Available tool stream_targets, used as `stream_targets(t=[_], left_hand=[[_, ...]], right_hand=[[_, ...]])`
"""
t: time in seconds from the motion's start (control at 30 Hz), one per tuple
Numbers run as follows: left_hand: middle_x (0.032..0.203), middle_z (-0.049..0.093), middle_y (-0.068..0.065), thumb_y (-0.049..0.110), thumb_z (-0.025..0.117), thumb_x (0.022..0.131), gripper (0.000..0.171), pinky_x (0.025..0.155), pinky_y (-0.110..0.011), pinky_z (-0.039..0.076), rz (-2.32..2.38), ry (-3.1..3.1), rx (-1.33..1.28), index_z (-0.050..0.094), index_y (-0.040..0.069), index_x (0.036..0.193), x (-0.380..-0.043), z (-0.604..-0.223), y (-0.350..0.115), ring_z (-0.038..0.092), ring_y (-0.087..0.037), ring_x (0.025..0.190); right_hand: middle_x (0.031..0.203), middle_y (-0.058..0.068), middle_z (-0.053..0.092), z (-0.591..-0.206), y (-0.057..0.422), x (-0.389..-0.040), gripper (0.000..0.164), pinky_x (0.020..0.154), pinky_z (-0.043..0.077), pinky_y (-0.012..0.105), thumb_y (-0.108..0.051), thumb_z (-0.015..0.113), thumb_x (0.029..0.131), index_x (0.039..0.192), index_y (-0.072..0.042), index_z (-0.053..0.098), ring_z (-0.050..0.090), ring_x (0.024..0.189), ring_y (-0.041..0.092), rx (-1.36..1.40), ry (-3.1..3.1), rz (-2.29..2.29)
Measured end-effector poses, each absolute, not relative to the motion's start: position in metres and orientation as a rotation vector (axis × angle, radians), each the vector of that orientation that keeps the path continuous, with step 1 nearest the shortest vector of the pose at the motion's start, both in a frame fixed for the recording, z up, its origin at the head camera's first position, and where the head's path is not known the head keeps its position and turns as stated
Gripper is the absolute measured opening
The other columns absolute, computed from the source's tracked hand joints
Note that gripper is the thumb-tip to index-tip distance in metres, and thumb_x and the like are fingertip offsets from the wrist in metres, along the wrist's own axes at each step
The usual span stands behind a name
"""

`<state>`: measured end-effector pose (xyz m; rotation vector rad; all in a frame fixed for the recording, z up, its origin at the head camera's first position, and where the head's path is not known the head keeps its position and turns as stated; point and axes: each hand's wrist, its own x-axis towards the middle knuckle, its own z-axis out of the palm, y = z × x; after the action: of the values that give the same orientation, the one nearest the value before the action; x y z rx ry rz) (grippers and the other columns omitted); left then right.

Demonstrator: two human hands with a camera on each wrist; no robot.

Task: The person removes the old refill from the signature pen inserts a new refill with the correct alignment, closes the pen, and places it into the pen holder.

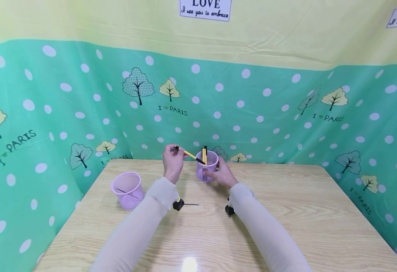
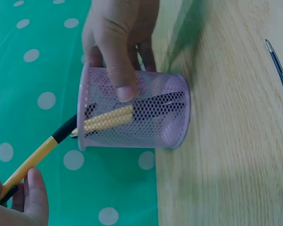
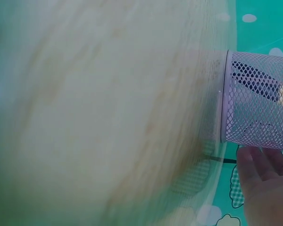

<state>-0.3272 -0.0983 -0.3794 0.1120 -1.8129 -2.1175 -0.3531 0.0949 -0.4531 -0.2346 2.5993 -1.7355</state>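
My left hand point(image 1: 173, 162) pinches a yellow marker pen point(image 1: 189, 154) with black ends. The pen slants down to the right, its black lower end at the mouth of a purple mesh pen cup point(image 1: 200, 174). Around the cup's right side, my right hand point(image 1: 224, 174) grips the mesh, thumb in front. Upright yellow-and-black pens point(image 1: 203, 154) stand inside that cup. In the left wrist view, the thumb lies across the mesh cup point(image 2: 160, 134) and the held pen point(image 2: 34, 159) reaches its rim. The right wrist view shows fingers point(image 3: 264, 165) against the cup's side.
A second purple mesh cup point(image 1: 127, 179) stands at the left of the wooden table point(image 1: 287, 211), with thin dark sticks inside. One thin dark pen point(image 1: 192, 204) lies between the forearms. A green dotted curtain point(image 1: 253, 113) hangs behind the table and along its sides.
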Motion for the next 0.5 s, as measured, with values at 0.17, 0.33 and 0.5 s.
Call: stream_targets(t=[0.17, 0.33, 0.5], left_hand=[[0.102, 0.058, -0.019, 0.0, 0.055, 0.092, 0.021, 0.079, -0.029, 0.055, -2.104, -1.859, 0.109, 0.049, -0.005, 0.112, -0.327, -0.382, -0.095, 0.064, -0.029, 0.09], [0.1, 0.058, -0.018, 0.006, 0.052, 0.095, 0.014, 0.08, -0.032, 0.055, -2.075, -1.885, 0.109, 0.052, -0.002, 0.107, -0.33, -0.386, -0.091, 0.065, -0.027, 0.086], [0.097, 0.059, -0.019, 0.004, 0.052, 0.094, 0.014, 0.077, -0.033, 0.056, -2.047, -1.879, 0.117, 0.054, -0.005, 0.105, -0.334, -0.39, -0.086, 0.066, -0.028, 0.082]], right_hand=[[0.135, 0.009, 0.049, -0.455, 0.096, -0.353, 0.087, 0.103, 0.038, 0.048, -0.015, 0.083, 0.07, 0.142, -0.012, 0.035, 0.048, 0.122, 0.029, -0.231, 2.595, -1.736], [0.136, 0.009, 0.049, -0.456, 0.097, -0.354, 0.09, 0.103, 0.038, 0.05, -0.017, 0.084, 0.069, 0.143, -0.013, 0.034, 0.048, 0.122, 0.029, -0.226, 2.584, -1.731], [0.135, 0.009, 0.049, -0.455, 0.097, -0.353, 0.087, 0.102, 0.039, 0.049, -0.018, 0.084, 0.07, 0.142, -0.014, 0.034, 0.048, 0.121, 0.029, -0.237, 2.593, -1.726]])
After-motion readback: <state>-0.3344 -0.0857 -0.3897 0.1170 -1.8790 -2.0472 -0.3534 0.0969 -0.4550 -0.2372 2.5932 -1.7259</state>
